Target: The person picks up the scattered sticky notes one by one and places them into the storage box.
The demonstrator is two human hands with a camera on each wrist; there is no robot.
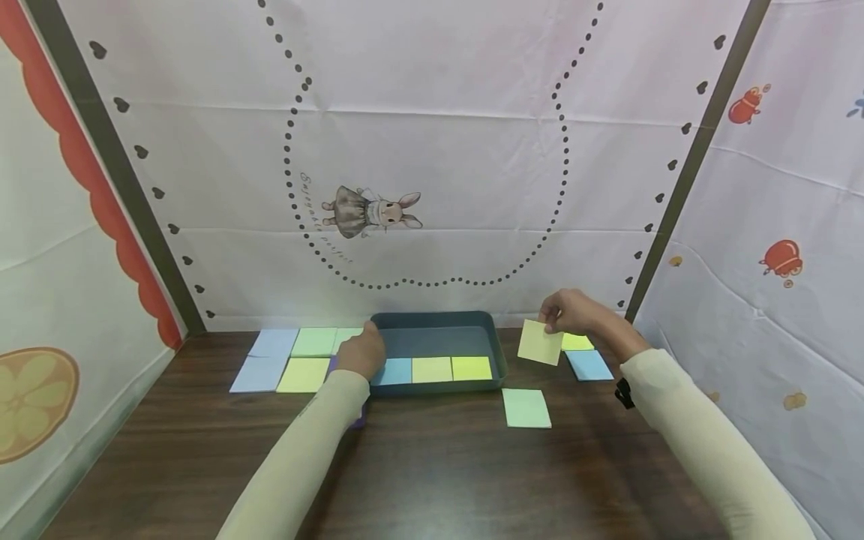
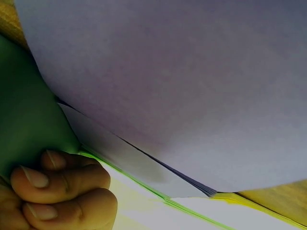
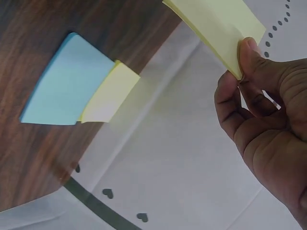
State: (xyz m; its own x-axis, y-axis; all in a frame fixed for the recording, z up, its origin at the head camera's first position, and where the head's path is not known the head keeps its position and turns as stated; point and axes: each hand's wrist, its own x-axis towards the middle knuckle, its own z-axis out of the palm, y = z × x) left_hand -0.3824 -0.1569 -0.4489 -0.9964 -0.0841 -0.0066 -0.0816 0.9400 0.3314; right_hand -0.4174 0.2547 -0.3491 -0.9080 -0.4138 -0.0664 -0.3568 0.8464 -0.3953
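Observation:
My right hand (image 1: 574,311) pinches a pale yellow sticky-note pad (image 1: 538,343) by its corner between thumb and fingers, raised right of the grey-green tray (image 1: 432,339). Seen from the right wrist, the thumb lies on the pad's face and the other fingers curl behind. My left hand (image 1: 361,351) grips the tray's left rim with curled fingers (image 2: 72,211). Along the tray's front side lie a blue pad (image 1: 393,371), a pale yellow pad (image 1: 432,370) and a bright yellow pad (image 1: 472,368). Beneath the left forearm, a purple pad (image 1: 360,417) is mostly hidden.
Left of the tray sit light blue pads (image 1: 256,374), light green pads (image 1: 314,342) and a yellow pad (image 1: 303,375). To the right are a mint green pad (image 1: 526,409), a blue pad (image 1: 589,365) and a yellow pad (image 1: 577,342). A printed cloth (image 1: 432,165) hangs behind the table.

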